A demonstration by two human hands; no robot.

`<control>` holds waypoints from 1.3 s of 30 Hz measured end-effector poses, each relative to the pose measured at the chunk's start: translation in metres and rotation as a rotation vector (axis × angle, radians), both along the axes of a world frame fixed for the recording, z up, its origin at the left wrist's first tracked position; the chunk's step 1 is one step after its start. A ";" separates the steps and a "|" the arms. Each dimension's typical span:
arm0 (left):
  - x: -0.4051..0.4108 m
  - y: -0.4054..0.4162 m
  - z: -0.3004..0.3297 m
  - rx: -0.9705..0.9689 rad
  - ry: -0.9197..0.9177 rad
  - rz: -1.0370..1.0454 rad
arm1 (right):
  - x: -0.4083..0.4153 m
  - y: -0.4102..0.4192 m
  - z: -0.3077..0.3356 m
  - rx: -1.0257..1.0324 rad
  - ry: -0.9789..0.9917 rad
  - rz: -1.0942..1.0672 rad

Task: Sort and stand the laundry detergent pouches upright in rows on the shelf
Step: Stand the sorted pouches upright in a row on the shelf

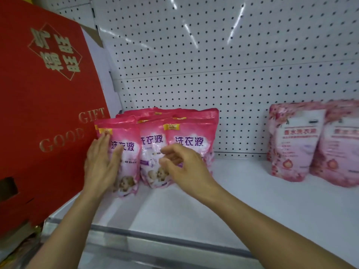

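White pegboard backs the shelf (242, 191). My left hand (101, 164) presses flat on the nearest pink pouch (126, 152) at far left; my right hand (182, 166) hovers, loosely curled, empty. Pouches look soft, sloshy; I'd grip their sides.

Pink pouches on my white shelf (242, 200), beside a red box (44, 113).
The front pouches (155, 150) are bright pink with purple characters, white cloud shapes and yellow corner tags. The far pouches (310, 144) are paler pink with a rose pattern and white label panels. The box carries gold lettering and a gold diamond outline. The backboard (233, 55) is white, dotted with small dark holes.
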State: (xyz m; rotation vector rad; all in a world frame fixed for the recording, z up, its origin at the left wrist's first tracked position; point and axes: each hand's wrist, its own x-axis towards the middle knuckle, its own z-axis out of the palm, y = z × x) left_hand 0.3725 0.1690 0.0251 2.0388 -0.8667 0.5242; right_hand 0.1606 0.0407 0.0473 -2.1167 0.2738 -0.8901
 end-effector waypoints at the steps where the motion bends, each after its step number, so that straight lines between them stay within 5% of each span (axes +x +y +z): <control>1: -0.005 -0.002 0.000 -0.033 -0.007 0.014 | -0.013 -0.006 -0.006 -0.014 0.005 0.003; 6: -0.079 -0.034 0.001 -0.327 -0.117 0.052 | -0.091 -0.045 -0.022 -0.010 -0.035 -0.086; 9: -0.154 -0.075 0.000 -0.388 -0.114 -0.159 | -0.144 -0.072 -0.028 0.028 -0.077 -0.180; 17: -0.315 -0.204 -0.015 -0.155 -0.032 -0.785 | -0.299 -0.145 -0.034 -0.042 -0.182 -0.582; 26: -0.459 -0.303 0.012 0.124 0.162 -1.159 | -0.446 -0.203 0.050 -0.563 -0.116 -0.916; 29: -0.507 -0.330 0.020 0.157 0.234 -1.230 | -0.489 -0.222 0.092 -0.565 0.010 -1.049; 32: -0.550 -0.356 0.024 0.129 0.322 -1.265 | -0.516 -0.256 0.122 -0.494 0.422 -1.205; 35: -0.582 -0.376 0.027 0.105 0.348 -1.245 | -0.515 -0.280 0.123 -0.441 0.780 -1.124; 39: -0.600 -0.390 0.029 0.115 0.384 -1.182 | -0.497 -0.298 0.127 -0.285 0.732 -0.895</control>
